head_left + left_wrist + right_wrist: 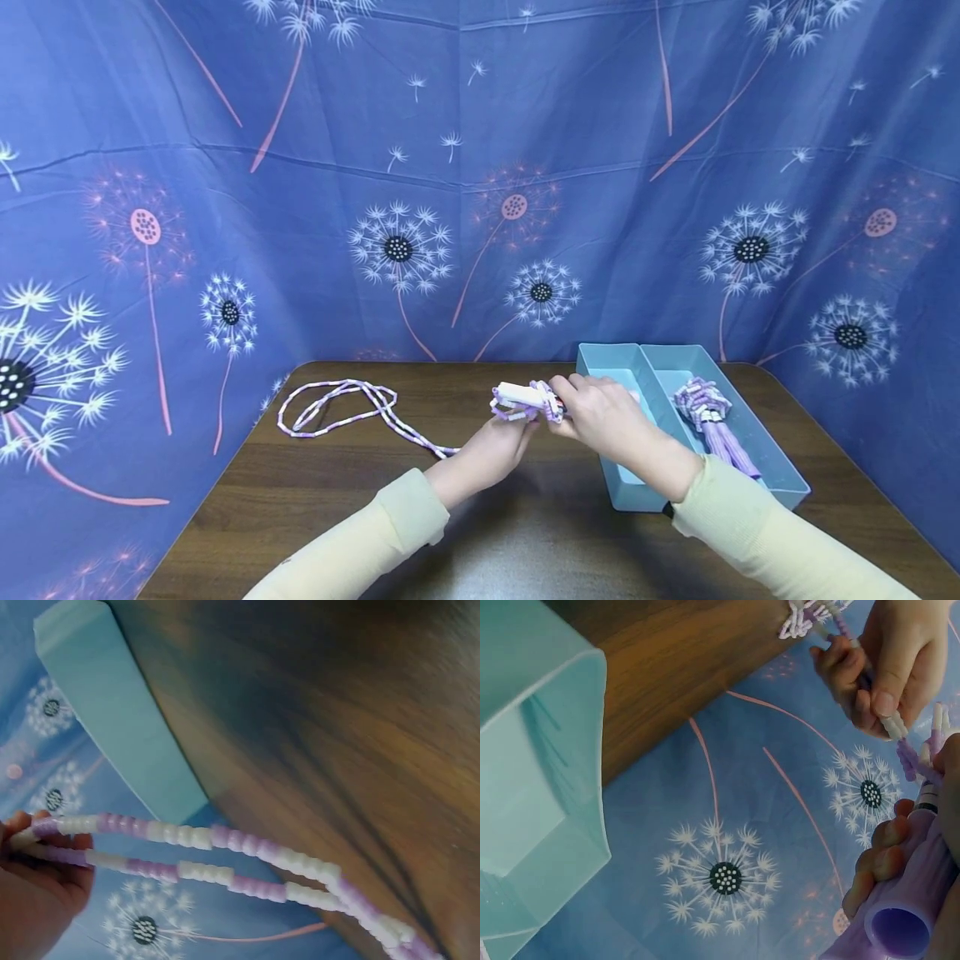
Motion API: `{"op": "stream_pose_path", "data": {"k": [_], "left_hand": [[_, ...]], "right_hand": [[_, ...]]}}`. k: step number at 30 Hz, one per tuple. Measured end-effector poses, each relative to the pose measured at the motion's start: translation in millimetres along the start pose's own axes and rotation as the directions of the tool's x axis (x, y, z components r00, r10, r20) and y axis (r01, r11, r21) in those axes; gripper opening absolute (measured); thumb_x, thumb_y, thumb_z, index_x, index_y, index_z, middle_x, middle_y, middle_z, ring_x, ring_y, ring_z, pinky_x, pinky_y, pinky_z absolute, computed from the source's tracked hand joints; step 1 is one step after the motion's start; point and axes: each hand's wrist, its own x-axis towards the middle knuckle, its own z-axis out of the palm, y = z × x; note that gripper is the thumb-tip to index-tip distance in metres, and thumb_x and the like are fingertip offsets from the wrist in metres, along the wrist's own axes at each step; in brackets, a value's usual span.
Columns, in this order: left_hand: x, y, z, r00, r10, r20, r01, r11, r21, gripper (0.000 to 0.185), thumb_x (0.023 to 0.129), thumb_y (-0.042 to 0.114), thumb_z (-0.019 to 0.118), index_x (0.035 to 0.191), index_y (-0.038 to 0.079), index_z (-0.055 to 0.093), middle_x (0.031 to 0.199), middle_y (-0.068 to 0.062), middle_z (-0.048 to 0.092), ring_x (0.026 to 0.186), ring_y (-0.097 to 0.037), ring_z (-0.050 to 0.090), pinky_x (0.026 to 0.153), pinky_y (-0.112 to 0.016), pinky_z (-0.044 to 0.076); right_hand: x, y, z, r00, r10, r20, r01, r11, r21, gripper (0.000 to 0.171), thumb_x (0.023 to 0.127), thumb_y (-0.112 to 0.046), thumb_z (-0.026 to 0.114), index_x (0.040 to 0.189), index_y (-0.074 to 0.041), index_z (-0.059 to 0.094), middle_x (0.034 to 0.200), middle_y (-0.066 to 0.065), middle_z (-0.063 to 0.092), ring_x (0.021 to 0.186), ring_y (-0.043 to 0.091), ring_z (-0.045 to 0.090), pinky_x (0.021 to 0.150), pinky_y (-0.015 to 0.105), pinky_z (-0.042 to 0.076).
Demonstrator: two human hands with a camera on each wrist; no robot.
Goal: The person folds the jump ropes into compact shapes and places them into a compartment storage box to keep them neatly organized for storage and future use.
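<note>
Rope [352,406] of purple-white beads, both hands' [592,412] grip clamped on its bundled end.

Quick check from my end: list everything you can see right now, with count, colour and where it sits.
beaded jump rope: one, purple and white, loose loops on the table's left, running to the hands.
rope handles: purple and white, held between both hands above the table; exact count unclear.
bundled jump rope: one, purple and white, lying in the right-hand tray.
trays: two, light blue, side by side on the table's right.
table: one, dark brown wood.
backdrop: blue cloth with dandelion print, behind and to both sides.
sleeves: two, pale yellow.
left hand: grips the rope near the handles.
right hand: grips a purple handle.
</note>
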Motion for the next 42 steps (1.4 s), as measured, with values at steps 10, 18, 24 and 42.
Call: {"op": "stream_pose_path", "data": {"k": [10, 18, 24, 42], "left_hand": [[-2.0, 19.6, -3.6, 0.997, -0.065, 0.052, 0.057, 0.986, 0.154, 0.009, 0.094, 0.017, 0.054, 0.093, 0.008, 0.053, 0.068, 0.002, 0.06, 0.062, -0.013, 0.061, 0.057, -0.03, 0.048], [-4.9, 27.9, -9.5, 1.0, -0.006, 0.003, 0.004, 0.939, 0.343, 0.016, 0.089, 0.023, 0.061, 0.082, 0.011, 0.053, 0.064, 0.002, 0.061, 0.06, -0.011, 0.061, 0.053, -0.025, 0.043], [-5.7, 31.9, -18.3, 0.998, 0.062, -0.005, -0.053, 0.885, 0.462, 0.018, 0.087, 0.026, 0.062, 0.079, 0.014, 0.052, 0.062, 0.005, 0.056, 0.055, -0.009, 0.056, 0.048, -0.022, 0.033], [3.6, 36.9, -60.7, 0.98, 0.191, 0.058, -0.188, 0.785, 0.59, 0.005, 0.091, 0.016, 0.052, 0.087, 0.013, 0.051, 0.074, 0.004, 0.057, 0.062, -0.011, 0.052, 0.055, -0.024, 0.033]], "right_hand": [[-2.7, 5.5, 0.1, 0.997, 0.076, 0.01, -0.076, 0.996, -0.037, 0.038, 0.069, -0.032, 0.072, 0.087, -0.005, 0.052, 0.056, 0.001, 0.043, 0.043, 0.015, 0.039, 0.038, 0.031, 0.033], [-11.5, 5.8, 8.4, 0.995, 0.098, 0.022, -0.095, 0.988, -0.118, 0.043, 0.068, -0.035, 0.074, 0.086, -0.005, 0.05, 0.055, 0.005, 0.044, 0.04, 0.021, 0.042, 0.036, 0.034, 0.033], [-16.4, 6.9, 14.9, 0.997, 0.078, 0.017, -0.074, 0.983, -0.169, 0.043, 0.07, -0.037, 0.071, 0.086, -0.004, 0.05, 0.054, 0.007, 0.044, 0.04, 0.022, 0.044, 0.036, 0.035, 0.034], [-31.5, 10.6, 27.0, 0.998, 0.009, 0.068, 0.006, 0.976, -0.218, 0.04, 0.063, -0.031, 0.077, 0.08, -0.006, 0.051, 0.054, 0.007, 0.044, 0.041, 0.023, 0.042, 0.037, 0.034, 0.032]]}}
